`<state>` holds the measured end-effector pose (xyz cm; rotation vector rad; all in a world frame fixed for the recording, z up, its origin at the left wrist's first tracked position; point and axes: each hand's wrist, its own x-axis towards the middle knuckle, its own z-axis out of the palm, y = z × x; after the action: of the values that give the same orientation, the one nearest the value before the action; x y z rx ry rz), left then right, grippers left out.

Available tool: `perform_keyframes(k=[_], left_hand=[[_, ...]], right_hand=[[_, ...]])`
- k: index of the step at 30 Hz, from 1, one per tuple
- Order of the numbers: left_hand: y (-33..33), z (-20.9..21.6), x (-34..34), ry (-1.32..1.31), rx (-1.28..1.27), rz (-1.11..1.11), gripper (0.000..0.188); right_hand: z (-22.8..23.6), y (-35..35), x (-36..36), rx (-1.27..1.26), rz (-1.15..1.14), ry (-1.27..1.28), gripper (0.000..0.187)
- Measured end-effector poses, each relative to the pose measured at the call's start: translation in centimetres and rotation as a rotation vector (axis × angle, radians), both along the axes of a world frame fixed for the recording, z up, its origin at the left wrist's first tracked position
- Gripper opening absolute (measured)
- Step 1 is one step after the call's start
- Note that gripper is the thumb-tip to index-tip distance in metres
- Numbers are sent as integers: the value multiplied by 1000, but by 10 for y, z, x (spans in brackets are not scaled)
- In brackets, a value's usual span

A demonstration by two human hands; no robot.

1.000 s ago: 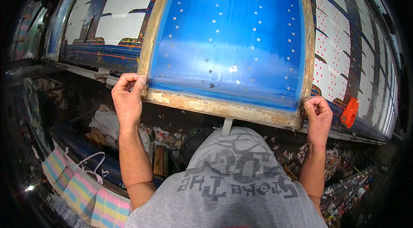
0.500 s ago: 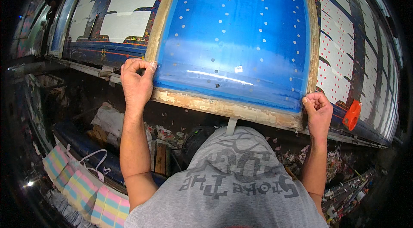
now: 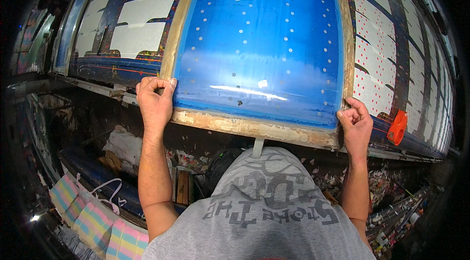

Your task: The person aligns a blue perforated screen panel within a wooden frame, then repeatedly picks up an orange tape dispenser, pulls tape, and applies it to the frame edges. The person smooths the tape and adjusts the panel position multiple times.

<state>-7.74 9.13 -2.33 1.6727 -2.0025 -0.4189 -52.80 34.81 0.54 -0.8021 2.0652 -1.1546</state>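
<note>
One wooden frame (image 3: 254, 126), filled by a blue sheet (image 3: 264, 49) with rows of pale dots, lies across the bench (image 3: 117, 68), its near rail along the bench's near edge and its far end out of view. The left hand (image 3: 155, 100) pinches the left rail just above the near-left corner, thumb on top. The right hand (image 3: 357, 123) has thumb and forefinger closed on the right rail by the near-right corner; its other fingers are curled, and how firmly it grips cannot be told.

Both holds are at the near end, so uneven pulling could twist the frame and set it crooked. A fingertip grip could slip on the worn, rough wood, letting a corner drop. Dragging the frame sideways might smear the white panels (image 3: 139, 10) or the red-dotted panel (image 3: 374, 44), if its dots are wet.

The bench's dark blue border is specked with paint. An orange tool (image 3: 397, 127) rests on it, right of the right hand. Below the near edge, the floor is dim and strewn with scraps (image 3: 320, 176); at lower left are pastel striped blocks (image 3: 90, 218). The person's grey shirt (image 3: 274, 233) fills the bottom middle. Darkness rings the view.
</note>
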Motion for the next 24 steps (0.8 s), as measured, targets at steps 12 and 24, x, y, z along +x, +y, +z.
perform_keyframes(k=[12,24], left_hand=[[-2,5,0,289,-25,49,17],[-45,207,163,299,-416,185,16]], right_hand=[[2,-3,-4,-123,-31,-43,40],[8,-105,126,-533,405,-392,33]])
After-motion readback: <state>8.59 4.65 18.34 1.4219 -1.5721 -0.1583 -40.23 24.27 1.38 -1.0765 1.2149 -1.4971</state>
